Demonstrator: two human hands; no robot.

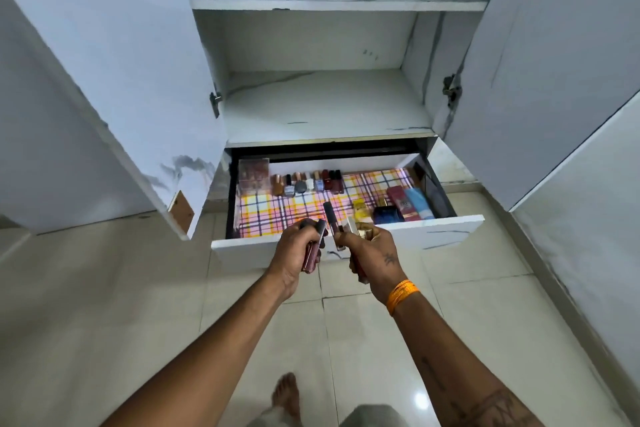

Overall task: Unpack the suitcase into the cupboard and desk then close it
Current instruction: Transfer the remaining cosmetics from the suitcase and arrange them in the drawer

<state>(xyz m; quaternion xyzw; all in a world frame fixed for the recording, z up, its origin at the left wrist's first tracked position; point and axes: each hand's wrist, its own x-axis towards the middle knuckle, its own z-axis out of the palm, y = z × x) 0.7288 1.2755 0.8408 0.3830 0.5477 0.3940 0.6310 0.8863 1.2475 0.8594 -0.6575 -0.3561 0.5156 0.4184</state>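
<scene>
Lip gloss tubes fill both grips, left hand and right hand, over the open drawer; next, seemingly, lay them at twelve o'clock beside the bottles.

Both our arms reach forward, forearms bare, wrists close together. Left grip has fingers curled round a slim tube, knuckles up. Right grip is clenched on several tubes, tattoo on its back, orange band at the wrist. One bare foot shows below.
</scene>
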